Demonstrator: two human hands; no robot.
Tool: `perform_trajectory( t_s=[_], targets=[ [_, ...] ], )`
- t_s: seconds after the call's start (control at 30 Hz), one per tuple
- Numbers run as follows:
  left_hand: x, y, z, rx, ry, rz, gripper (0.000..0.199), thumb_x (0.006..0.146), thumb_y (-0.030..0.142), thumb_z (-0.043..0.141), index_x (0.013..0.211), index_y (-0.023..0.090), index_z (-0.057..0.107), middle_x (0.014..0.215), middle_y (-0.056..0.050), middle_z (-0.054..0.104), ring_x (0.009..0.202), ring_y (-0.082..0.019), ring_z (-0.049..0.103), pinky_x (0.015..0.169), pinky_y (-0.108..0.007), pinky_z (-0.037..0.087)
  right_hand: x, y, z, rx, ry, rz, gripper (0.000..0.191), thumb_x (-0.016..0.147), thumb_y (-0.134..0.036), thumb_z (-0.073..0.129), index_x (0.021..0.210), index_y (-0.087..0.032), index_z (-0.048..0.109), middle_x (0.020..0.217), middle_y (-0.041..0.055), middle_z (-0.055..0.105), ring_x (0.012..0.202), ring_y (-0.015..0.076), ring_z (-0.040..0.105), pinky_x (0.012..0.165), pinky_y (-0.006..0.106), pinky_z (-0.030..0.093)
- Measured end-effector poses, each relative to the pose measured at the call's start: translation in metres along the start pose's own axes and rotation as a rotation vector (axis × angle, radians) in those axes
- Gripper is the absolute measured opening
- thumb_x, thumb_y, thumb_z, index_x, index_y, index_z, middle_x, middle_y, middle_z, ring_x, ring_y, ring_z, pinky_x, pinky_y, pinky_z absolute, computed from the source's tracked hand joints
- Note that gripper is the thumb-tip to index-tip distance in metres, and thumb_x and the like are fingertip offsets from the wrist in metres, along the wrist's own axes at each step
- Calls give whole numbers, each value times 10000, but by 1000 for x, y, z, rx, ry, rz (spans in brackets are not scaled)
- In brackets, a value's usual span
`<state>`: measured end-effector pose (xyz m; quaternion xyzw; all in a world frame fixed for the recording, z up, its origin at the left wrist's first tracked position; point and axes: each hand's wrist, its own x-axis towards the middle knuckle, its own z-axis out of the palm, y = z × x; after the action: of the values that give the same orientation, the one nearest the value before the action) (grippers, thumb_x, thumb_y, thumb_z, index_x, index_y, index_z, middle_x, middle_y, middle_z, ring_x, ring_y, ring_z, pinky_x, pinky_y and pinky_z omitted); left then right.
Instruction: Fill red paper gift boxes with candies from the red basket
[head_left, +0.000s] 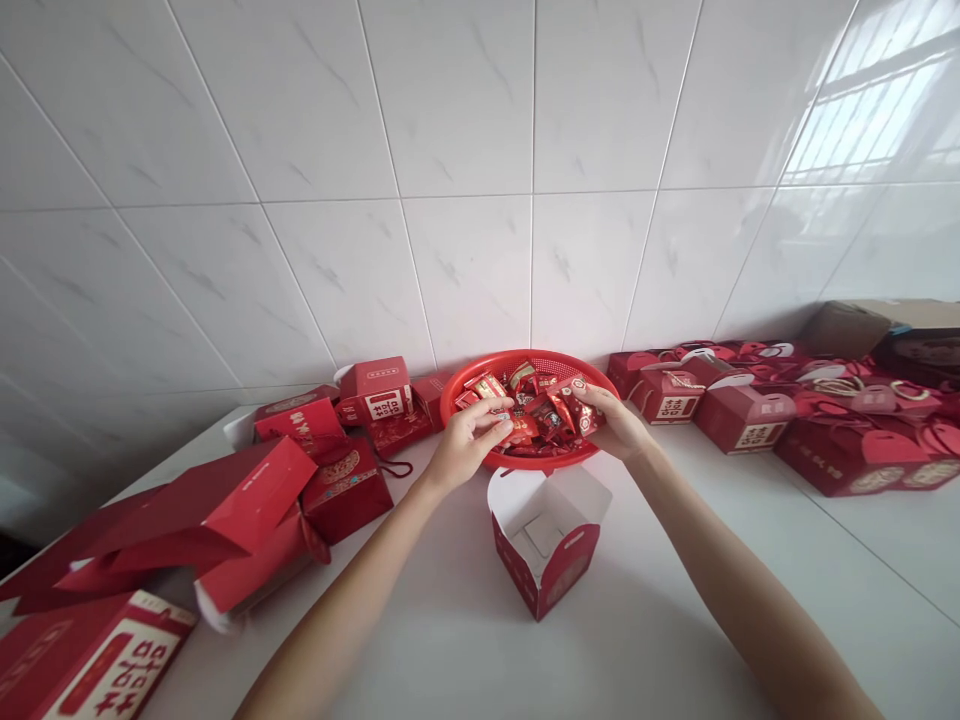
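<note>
A round red basket (480,375) full of red wrapped candies (536,410) stands against the tiled wall. Both my hands reach into it. My left hand (466,440) pinches a small wrapped candy at the basket's front left. My right hand (613,422) grips red candy packets at the front right. Just in front of the basket, between my forearms, stands an open red gift box (546,545) with its white flaps up and its inside bare.
Several closed red gift boxes (742,415) line the wall at right, with a brown carton (851,325) behind them. At left lie flat and folded red boxes and bags (217,505). The white counter (465,640) runs toward me.
</note>
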<state>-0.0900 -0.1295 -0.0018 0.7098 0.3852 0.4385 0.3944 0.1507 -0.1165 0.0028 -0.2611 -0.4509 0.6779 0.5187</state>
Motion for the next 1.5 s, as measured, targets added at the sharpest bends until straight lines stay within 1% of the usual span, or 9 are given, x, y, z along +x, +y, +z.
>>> perform_trajectory(
  t_s=[0.27,0.4,0.53,0.7,0.87,1.0,1.13,1.37,1.5],
  targets=[
    [-12,31,-11,191,-188,48,327,876,437,672,1043,171,763,1063,-76,788,983,-238,736,863,-307,582,1,0,-4,13,-9,-21,303,739,-397,817,954,-189,768,953,49,793,880,215,732,862,316,585],
    [-20,45,-10,326,-319,49,307,904,441,656,1059,199,762,977,-35,784,910,-207,723,823,-286,556,0,-1,-2,7,-24,-21,312,731,-396,823,952,-183,769,949,48,794,878,209,729,867,309,583],
    [-28,59,-9,574,-402,58,317,972,458,552,1074,243,761,1061,-35,709,895,-185,674,801,-292,502,0,0,-1,-6,-30,-26,320,725,-403,832,955,-186,779,906,38,793,858,201,730,866,299,580],
    [-36,71,-13,811,-541,-136,326,952,494,539,1077,279,750,1063,-43,631,973,-221,635,792,-302,454,-2,-6,1,-66,-34,-46,322,711,-424,846,920,-190,774,839,34,780,770,190,720,785,288,580],
    [-38,72,-17,783,-735,-264,493,864,560,623,1265,279,680,1070,-52,656,1058,-252,629,814,-286,459,-17,-25,9,-162,-122,-35,293,686,-423,868,804,-180,755,700,7,726,611,139,650,639,248,540],
    [-39,71,-17,743,-738,-246,567,808,470,696,1334,264,643,1155,-65,657,1063,-255,637,815,-275,473,-32,-38,23,-439,-358,21,178,777,-328,810,820,-162,765,739,9,716,646,122,620,619,231,491],
    [-40,72,-14,725,-741,-197,457,788,400,696,1229,277,700,1134,-52,667,971,-234,650,754,-263,478,-38,-42,36,-735,-608,127,217,848,-326,743,943,-134,776,785,24,702,701,126,593,624,229,477],
    [-45,75,-14,770,-711,-153,474,771,379,716,1237,292,696,1113,-39,671,909,-217,658,740,-257,465,-44,-49,43,-827,-586,9,233,898,-348,697,957,-131,758,786,23,662,693,115,553,604,220,451],
    [-50,82,-14,740,-678,-75,312,794,309,691,1099,279,751,1069,-35,672,854,-199,653,728,-255,455,-54,-59,48,-799,-548,-57,229,906,-350,691,973,-140,753,837,37,672,744,138,586,644,244,477]
  ],
)
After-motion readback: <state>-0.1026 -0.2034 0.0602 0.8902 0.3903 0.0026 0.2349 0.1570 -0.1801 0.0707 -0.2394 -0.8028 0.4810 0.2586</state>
